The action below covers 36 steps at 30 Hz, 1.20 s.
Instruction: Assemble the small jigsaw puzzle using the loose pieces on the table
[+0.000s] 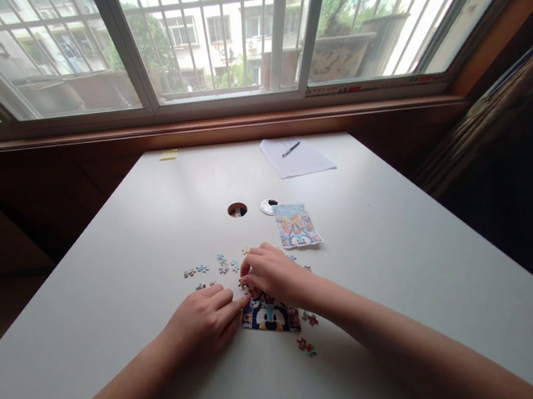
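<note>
A partly assembled jigsaw puzzle [271,317] with a blue cartoon dog face lies flat on the white table, its lower part joined up. My left hand [208,316] rests at its left side, index finger stretched out and touching the puzzle's upper left edge. Over the top edge, my right hand [273,272] has thumb and fingers pinched on a small puzzle piece [243,285], mostly covered by the fingertips. Loose puzzle pieces [222,260] are scattered beyond my hands, and more pieces [307,347] lie to the lower right. My right hand hides part of the puzzle's top.
A printed picture card [297,225] of the same dog lies beyond my right hand, overlapping a round metal cover [268,208]. Beside that is a cable hole [237,210]. Farther back are paper sheets [311,159] with a pen [291,149], and yellow tape [169,155].
</note>
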Tool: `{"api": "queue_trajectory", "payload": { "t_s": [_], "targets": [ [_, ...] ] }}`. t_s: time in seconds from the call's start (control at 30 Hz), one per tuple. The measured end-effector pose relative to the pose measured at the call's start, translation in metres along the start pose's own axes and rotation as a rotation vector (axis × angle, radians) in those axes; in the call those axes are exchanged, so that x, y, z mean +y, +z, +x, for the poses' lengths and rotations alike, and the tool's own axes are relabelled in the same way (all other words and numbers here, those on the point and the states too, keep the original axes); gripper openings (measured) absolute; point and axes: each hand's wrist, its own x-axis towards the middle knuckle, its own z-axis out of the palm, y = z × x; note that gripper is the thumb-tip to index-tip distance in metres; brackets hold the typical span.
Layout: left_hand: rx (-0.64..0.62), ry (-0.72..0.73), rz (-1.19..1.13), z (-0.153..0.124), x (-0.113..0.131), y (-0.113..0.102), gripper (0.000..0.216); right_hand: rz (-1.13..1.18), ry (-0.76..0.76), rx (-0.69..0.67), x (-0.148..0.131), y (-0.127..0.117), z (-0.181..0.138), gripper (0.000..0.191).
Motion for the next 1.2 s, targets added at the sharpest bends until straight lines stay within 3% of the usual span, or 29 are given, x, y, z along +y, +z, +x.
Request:
{"api": "queue_trajectory", "payload": {
  "t_s": [0.47,0.8,1.2],
  "targets": [
    [-0.004,-0.013,0.011,-0.003,0.001,0.001,0.026,0.147,0.116,0.041,0.004,-0.009,-0.002,0.010],
    [0.009,-0.019,0.022,-0.002,0.001,0.002,0.025,0.057,0.115,0.078,-0.012,-0.006,-0.011,0.013],
    [0.017,-0.020,0.021,0.000,0.002,0.001,0.024,0.029,0.115,0.099,-0.004,-0.002,-0.014,0.006]
  ]
}}
